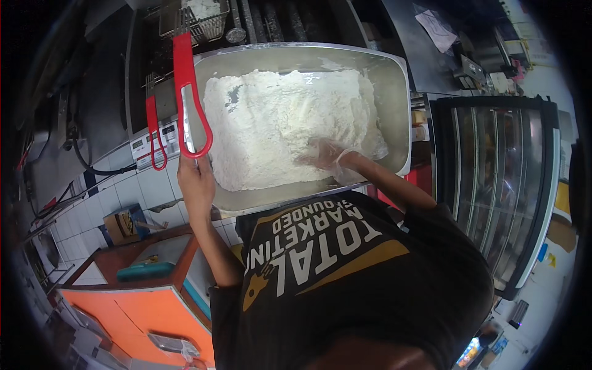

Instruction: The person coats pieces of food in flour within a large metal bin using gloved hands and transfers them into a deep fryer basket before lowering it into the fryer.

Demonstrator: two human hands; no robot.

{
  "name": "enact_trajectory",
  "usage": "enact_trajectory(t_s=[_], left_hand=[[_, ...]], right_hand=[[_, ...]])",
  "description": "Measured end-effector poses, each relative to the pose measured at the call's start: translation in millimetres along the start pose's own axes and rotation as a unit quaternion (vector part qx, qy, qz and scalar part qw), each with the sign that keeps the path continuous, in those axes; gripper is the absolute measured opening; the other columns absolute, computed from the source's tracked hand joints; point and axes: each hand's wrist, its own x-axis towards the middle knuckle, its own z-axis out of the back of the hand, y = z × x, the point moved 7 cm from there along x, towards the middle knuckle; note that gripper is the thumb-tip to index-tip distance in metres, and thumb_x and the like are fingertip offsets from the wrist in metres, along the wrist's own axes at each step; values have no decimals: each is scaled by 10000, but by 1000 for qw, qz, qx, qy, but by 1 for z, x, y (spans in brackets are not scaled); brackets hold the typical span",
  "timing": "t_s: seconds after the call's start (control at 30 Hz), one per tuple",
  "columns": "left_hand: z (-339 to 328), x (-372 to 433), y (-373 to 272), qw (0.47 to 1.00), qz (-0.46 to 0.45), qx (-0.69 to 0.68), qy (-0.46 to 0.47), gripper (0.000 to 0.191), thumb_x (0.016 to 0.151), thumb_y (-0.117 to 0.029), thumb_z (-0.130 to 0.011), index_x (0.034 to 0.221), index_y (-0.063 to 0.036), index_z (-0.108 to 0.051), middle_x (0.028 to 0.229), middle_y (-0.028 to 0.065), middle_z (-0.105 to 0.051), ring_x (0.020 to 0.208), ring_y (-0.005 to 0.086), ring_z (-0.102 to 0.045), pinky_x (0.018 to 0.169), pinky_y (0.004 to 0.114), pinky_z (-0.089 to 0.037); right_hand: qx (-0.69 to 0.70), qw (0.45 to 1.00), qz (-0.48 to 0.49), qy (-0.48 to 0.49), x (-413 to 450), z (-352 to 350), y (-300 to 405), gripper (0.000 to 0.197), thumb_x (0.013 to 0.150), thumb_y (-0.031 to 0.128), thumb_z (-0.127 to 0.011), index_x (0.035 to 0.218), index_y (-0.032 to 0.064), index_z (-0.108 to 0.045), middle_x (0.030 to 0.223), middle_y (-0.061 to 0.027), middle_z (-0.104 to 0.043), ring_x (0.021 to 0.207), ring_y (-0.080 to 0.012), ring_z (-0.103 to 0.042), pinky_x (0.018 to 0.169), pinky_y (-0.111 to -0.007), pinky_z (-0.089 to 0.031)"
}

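Observation:
A deep rectangular metal pan [393,111] lies before me, holding a broad bed of white flour-like powder [259,134]. My right hand [326,155], in a clear plastic glove, rests in the powder near the pan's close side; its fingertips are partly hidden by powder, and I cannot tell whether they grip anything. At the pan's left edge my bare left hand [196,180] is closed on the rim, just below the red handle [181,64] of a fryer basket. A second, smaller-looking red handle [152,125] hangs to its left.
Beyond the pan is a fryer with a wire basket [215,23] holding white-coated pieces, and a round metal ladle [236,34]. A glass-doored cabinet [499,185] stands at right. An orange-fronted counter [138,319] and an open cardboard box [122,226] are at lower left.

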Motion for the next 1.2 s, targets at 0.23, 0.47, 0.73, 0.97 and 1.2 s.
enact_trajectory(t_s=[0.23, 0.47, 0.73, 0.97, 1.2], left_hand=[[0, 1, -2, 999, 32, 3, 16, 295, 1016, -90, -537, 1285, 24, -581, 1114, 283, -679, 1033, 449, -664, 892, 443, -506], [0, -2, -5, 998, 57, -4, 19, 320, 1050, -181, -531, 1299, 14, -577, 1112, 274, -689, 1026, 383, -678, 901, 416, -500], [-1, -2, -5, 993, 100, 10, 54, 363, 1066, -234, -539, 1317, 27, -573, 1117, 271, -696, 1039, 330, -679, 918, 403, -490], [-1, 1, -13, 999, 38, -8, 23, 323, 1032, -130, -524, 1323, 3, -562, 1034, 252, -680, 900, 405, -661, 841, 436, -508], [3, -5, -2, 999, 29, 11, 8, 328, 1021, -124, -528, 1319, 11, -563, 1064, 263, -672, 941, 421, -655, 864, 450, -505]], right_hand=[[396, 907, 116, 79, 48, -48, 40, 903, 849, 651, -726, 1369, -62, -538, 1379, -303, -562, 1341, -371, -535, 1073, -428, -478], [42, 994, 61, 85, 12, -8, 108, 924, 887, 565, -734, 1484, -69, -424, 1476, -299, -495, 1408, -374, -465, 1147, -448, -408], [161, 937, 156, 269, 54, -58, 62, 705, 971, 495, -631, 1513, 70, -482, 1511, -159, -530, 1447, -279, -423, 1194, -385, -330], [544, 810, 27, 217, 62, -51, 16, 466, 1093, 269, -467, 1550, 179, -453, 1667, -101, -307, 1518, -226, -311, 1230, -383, -277], [281, 947, 152, 15, 6, 61, 127, 555, 1077, 413, -458, 1531, 95, -458, 1607, -176, -391, 1500, -302, -360, 1243, -437, -270]])
